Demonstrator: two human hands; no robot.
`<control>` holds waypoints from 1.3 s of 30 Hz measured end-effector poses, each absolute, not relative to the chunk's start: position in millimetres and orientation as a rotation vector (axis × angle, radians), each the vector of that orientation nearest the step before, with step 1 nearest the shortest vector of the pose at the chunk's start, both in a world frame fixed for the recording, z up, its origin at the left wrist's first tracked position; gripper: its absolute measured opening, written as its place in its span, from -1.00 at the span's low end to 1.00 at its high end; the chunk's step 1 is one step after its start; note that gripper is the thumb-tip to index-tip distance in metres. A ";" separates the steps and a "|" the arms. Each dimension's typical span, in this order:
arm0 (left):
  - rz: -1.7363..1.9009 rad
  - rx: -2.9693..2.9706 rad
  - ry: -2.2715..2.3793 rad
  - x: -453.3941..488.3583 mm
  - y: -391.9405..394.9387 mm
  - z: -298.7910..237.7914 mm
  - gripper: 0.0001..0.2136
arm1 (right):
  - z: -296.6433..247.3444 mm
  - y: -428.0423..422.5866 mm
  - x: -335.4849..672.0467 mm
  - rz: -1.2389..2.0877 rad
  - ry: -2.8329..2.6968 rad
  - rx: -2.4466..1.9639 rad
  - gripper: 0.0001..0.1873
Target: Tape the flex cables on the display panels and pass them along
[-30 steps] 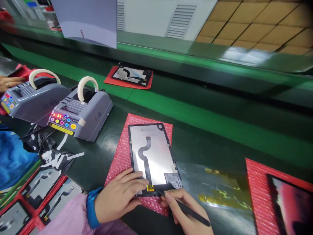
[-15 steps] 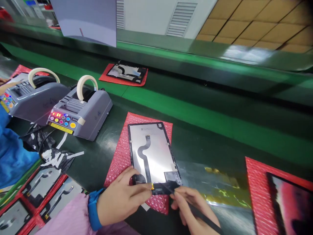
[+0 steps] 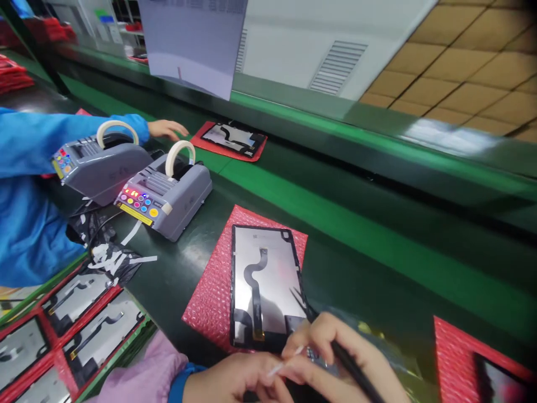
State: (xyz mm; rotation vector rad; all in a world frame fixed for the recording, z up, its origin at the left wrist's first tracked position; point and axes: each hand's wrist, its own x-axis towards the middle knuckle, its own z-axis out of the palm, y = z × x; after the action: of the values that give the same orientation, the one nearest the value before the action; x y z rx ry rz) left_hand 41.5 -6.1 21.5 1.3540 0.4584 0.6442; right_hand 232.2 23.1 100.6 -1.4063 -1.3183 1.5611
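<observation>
A tablet panel [image 3: 264, 280] with a black flex cable lies face down on a red bubble-wrap sheet [image 3: 210, 291] just in front of me. My right hand [image 3: 339, 364] is closed around black tweezers [image 3: 304, 308] whose tips rest over the panel's lower right corner. My left hand [image 3: 239, 378] is at the panel's near edge, fingers pinched on a small white strip [image 3: 285, 361] that also touches my right fingers.
Two grey tape dispensers [image 3: 168, 193] [image 3: 98, 165] stand at left. A person in a blue sleeve [image 3: 62, 131] reaches toward another panel on a red sheet [image 3: 230, 140] on the green conveyor [image 3: 377, 235]. A tray of panels [image 3: 71, 330] lies lower left; a red sheet [image 3: 478, 364] lower right.
My hands came together off the panel's bottom edge and now pinch a white strip. The view shifted; a person's blue-sleeved arm reached in toward the far panel.
</observation>
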 end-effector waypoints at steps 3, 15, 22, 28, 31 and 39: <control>0.713 1.394 0.548 38.6 -12.0 20.7 -0.61 | 97.9 57.9 237.9 1.500 -1.434 -1.385 -0.56; 0.772 2.049 1.232 9.9 12.9 50.1 -0.74 | 47.2 120.2 210.3 1.448 -1.823 -1.349 -0.57; 0.383 2.386 1.444 15.8 32.9 34.1 -0.72 | 40.5 125.0 206.7 1.341 -1.893 -1.398 -0.53; 0.367 2.465 1.474 18.2 34.4 25.2 -0.72 | 24.0 121.0 203.1 1.169 -1.836 -1.516 -0.53; 0.480 2.546 1.324 9.9 31.8 21.7 -0.63 | 22.4 133.0 198.2 0.958 -1.790 -1.600 -0.54; 0.350 2.774 1.044 14.5 59.8 3.1 -0.15 | 66.1 88.2 248.8 0.700 -1.691 -1.602 -0.68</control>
State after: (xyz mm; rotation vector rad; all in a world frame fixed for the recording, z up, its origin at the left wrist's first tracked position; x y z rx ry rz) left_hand 14.5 59.8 3.1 2.7740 1.0443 0.3505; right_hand 248.8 88.2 66.1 -1.6024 -1.6912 0.7000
